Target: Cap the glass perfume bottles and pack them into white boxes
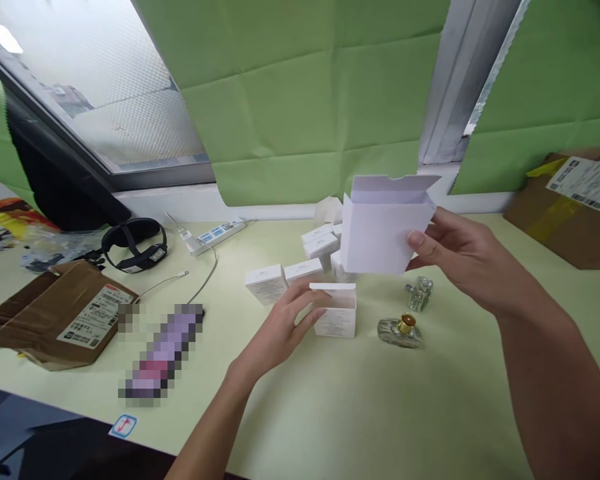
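The right hand point(460, 257) holds up an open white box point(383, 227) above the table point(380, 413), its fingers point(423, 243) clamped on the box's right edge; the top flaps stand up, and what is inside cannot be seen from here. Below it, the left hand point(285, 327) rests its fingers on a smaller white box point(336, 310) standing on the table, gripping its left side; the top looks open, the contents hidden. Behind these, a cluster of closed white boxes point(300, 267) sits near the wall. Just right of the smaller box lie a glass bottle with a gold neck point(400, 331) and a clear glass stopper point(419, 293), apart from each other.

The table is pale yellow-green. A torn brown carton point(55, 313) lies at far left, another brown carton point(565, 213) at far right. Green paper point(305, 87) covers the wall beside a window point(90, 73).
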### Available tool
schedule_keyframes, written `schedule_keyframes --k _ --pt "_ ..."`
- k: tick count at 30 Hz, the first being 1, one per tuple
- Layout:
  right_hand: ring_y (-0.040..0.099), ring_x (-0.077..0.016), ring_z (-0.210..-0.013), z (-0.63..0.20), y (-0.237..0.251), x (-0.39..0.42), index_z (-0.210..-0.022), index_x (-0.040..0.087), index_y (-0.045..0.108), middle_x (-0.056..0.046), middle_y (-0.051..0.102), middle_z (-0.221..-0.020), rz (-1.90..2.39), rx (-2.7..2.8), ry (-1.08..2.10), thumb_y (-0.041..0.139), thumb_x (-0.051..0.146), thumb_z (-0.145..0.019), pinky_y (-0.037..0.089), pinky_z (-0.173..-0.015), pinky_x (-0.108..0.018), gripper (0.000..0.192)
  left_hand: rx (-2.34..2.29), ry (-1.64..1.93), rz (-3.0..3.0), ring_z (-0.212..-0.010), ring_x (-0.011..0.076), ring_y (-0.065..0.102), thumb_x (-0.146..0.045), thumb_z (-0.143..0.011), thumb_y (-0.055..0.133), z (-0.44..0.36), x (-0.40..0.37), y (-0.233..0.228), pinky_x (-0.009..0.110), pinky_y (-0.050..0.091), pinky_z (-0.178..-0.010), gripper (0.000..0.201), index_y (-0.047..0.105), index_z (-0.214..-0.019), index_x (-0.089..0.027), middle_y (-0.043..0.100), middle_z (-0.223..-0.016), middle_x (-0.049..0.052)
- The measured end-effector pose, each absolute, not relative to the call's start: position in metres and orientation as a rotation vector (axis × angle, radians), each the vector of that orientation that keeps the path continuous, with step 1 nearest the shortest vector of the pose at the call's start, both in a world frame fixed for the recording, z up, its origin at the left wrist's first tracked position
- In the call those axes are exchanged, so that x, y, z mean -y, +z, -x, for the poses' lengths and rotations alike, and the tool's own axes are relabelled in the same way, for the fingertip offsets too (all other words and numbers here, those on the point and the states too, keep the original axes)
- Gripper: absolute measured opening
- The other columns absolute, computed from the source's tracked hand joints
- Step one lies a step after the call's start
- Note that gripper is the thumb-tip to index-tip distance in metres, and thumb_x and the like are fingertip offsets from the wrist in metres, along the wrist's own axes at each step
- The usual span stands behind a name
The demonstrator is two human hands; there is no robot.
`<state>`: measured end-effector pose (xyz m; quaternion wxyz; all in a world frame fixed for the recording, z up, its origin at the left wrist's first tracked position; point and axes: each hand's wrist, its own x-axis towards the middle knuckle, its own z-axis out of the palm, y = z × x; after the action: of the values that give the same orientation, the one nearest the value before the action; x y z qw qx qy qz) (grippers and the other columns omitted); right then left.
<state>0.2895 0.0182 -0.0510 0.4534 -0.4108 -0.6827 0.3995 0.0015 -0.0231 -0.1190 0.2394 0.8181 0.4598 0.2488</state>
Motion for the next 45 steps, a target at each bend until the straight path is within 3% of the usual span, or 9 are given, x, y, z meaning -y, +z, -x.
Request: schedule_keyframes --k 4,9,14,22,29,39,45 --pt "0.067 -0.0189 -0.083 -0.288 -0.053 -0.018 -0.1 0.03 0.067 -0.001 0.068 -0.091 0.952 1.762 1.087 0.063 0.041 -0.091 0.059 -0.067 -0.032 0.015 -1.254 0.725 -2.144 -0.113 0.0214 0.057 -0.036 -0.101 0.048 -0.008 0.004 -0.123 0.041 0.051 -0.098 0.033 0.052 -0.134 -0.033 0.058 -0.124 0.005" --pt "0.066 -0.0234 -0.105 -0.283 -0.06 -0.024 -0.124 0.035 0.061 -0.001 0.069 -0.121 0.935 1.847 1.231 0.064 0.039 -0.091 0.058 -0.082 -0.036 0.034 -1.081 0.928 -2.097 -0.115 0.0213 0.058 -0.033 -0.096 0.058 -0.028 -0.02 -0.135 0.038 0.052 -0.097 0.038 0.051 -0.133 -0.028 0.059 -0.127 0.006" --pt "0.061 -0.0257 -0.117 -0.281 -0.066 -0.03 -0.134 0.036 0.057 -0.002 0.061 -0.137 1.024 1.918 1.148 0.063 0.04 -0.092 0.053 -0.093 -0.04 0.043 -1.033 1.068 -2.072 -0.11 0.0207 0.061 -0.031 -0.092 0.064 -0.039 -0.027 -0.157 0.038 0.053 -0.094 0.04 0.052 -0.13 -0.026 0.062 -0.126 0.006" --pt "0.063 -0.0233 -0.112 -0.271 -0.062 -0.024 -0.13 0.039 0.059 0.002 0.063 -0.134 0.956 1.958 1.177 0.063 0.038 -0.092 0.054 -0.088 -0.034 0.039 -1.095 1.134 -1.934 -0.105 0.0201 0.065 -0.033 -0.088 0.069 -0.033 -0.02 -0.171 0.038 0.055 -0.092 0.038 0.056 -0.122 -0.023 0.068 -0.117 0.006" --pt "0.065 -0.0254 -0.108 -0.274 -0.063 -0.025 -0.115 0.034 0.063 0.0 0.068 -0.123 1.122 2.037 1.085 0.062 0.037 -0.091 0.053 -0.089 -0.039 0.024 -1.07 1.227 -1.915 -0.105 0.0188 0.065 -0.034 -0.088 0.07 -0.035 -0.021 -0.18 0.038 0.054 -0.095 0.038 0.054 -0.122 -0.025 0.067 -0.116 0.005" --pt "0.061 -0.0267 -0.116 -0.279 -0.066 -0.026 -0.125 0.036 0.06 0.001 0.067 -0.126 1.267 2.099 1.031 0.057 0.039 -0.093 0.052 -0.087 -0.039 0.032 -1.036 1.076 -2.123 -0.112 0.0197 0.057 -0.029 -0.097 0.056 -0.034 -0.02 -0.175 0.036 0.051 -0.093 0.023 0.058 -0.12 -0.026 0.06 -0.123 0.007" --pt "0.06 -0.0303 -0.118 -0.282 -0.07 -0.029 -0.124 0.037 0.059 -0.001 0.066 -0.127 1.265 2.108 0.994 0.058 0.043 -0.092 0.053 -0.086 -0.043 0.033 -0.999 1.091 -2.054 -0.109 0.0209 0.058 -0.032 -0.097 0.056 -0.033 -0.018 -0.176 0.039 0.052 -0.094 0.03 0.051 -0.126 -0.025 0.061 -0.12 0.009"
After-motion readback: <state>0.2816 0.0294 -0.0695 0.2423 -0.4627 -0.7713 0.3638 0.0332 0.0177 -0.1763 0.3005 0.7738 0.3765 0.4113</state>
